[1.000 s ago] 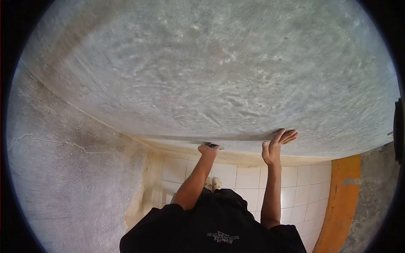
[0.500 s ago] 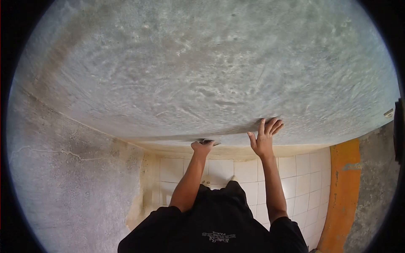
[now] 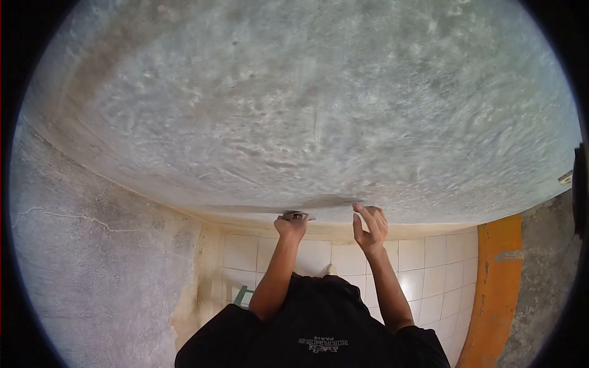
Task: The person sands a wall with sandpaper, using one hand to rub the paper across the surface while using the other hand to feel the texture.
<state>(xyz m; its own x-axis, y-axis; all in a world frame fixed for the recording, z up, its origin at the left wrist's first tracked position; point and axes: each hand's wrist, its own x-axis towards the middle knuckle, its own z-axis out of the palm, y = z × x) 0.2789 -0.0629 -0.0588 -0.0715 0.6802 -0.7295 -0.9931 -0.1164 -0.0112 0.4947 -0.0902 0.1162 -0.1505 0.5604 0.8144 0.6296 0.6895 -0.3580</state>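
Note:
A rough grey plastered wall (image 3: 319, 110) fills the upper view. Near its lower part, my left hand (image 3: 291, 226) is closed round a small dark flat object (image 3: 297, 216), held close to the wall; what it is exactly I cannot make out. To the right, my right hand (image 3: 370, 228) has its fingers apart and slightly bent, with the index finger at the wall surface and nothing held. Both hands cast shadows on the plaster.
A cracked side wall (image 3: 104, 257) stands at left. White floor tiles (image 3: 411, 264) lie below, with a green object (image 3: 243, 295) by my left arm. An orange strip (image 3: 500, 282) runs at right, and a small fixture (image 3: 565, 178) sits on the wall's right edge.
My right hand has moved down and left, its fingers now more bent. My left hand is slightly lower. The view has shifted, and the green object has come into sight.

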